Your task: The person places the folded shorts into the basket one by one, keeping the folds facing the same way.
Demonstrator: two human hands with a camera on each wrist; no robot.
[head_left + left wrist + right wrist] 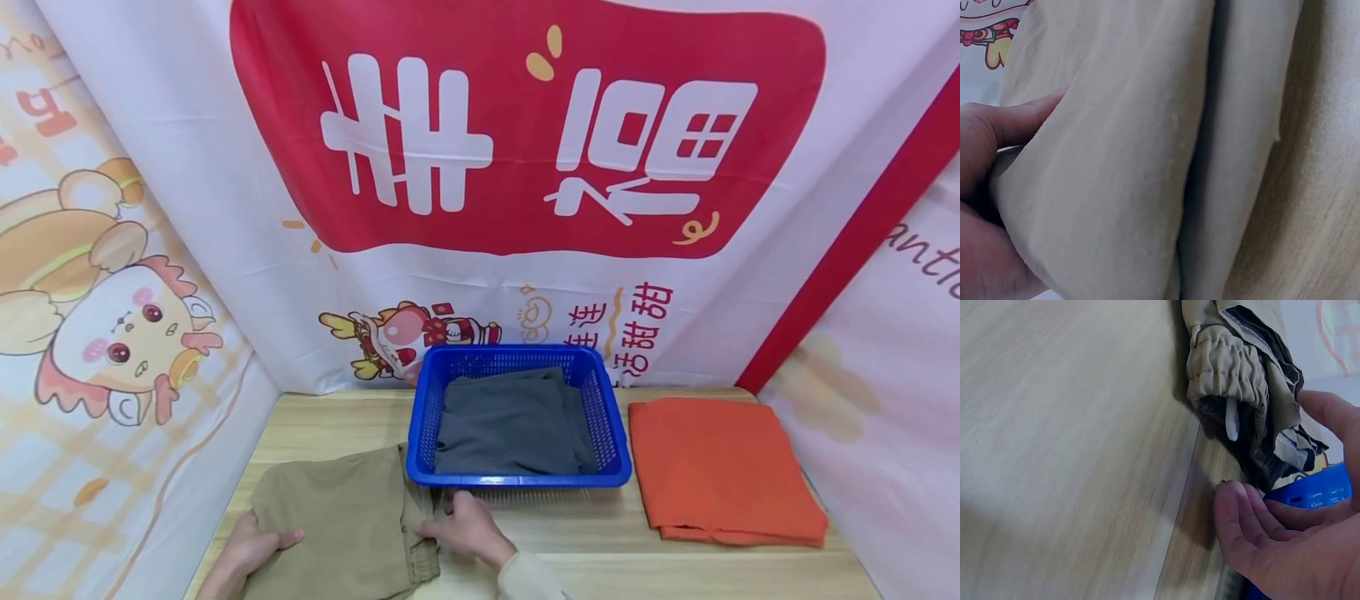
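Note:
Folded khaki pants (337, 517) lie at the front left of the table. My left hand (252, 543) grips their left folded edge; in the left wrist view the thumb (1032, 115) lies on top and the fingers go under the cloth. At the opposite end, a gathered elastic edge (1227, 365) shows with a small white tip poking out. My right hand (471, 529) is beside that end, thumb at the cloth, its other fingers (1235, 515) extended and apart from it. Just behind, a blue plastic basket (517, 481) holds folded dark grey clothing (502, 421).
A folded orange garment (720, 467) lies right of the basket on the light wooden table (592, 554). White printed cloth (262, 308) hangs behind the table and along both sides. The basket's front wall stands close to my right hand.

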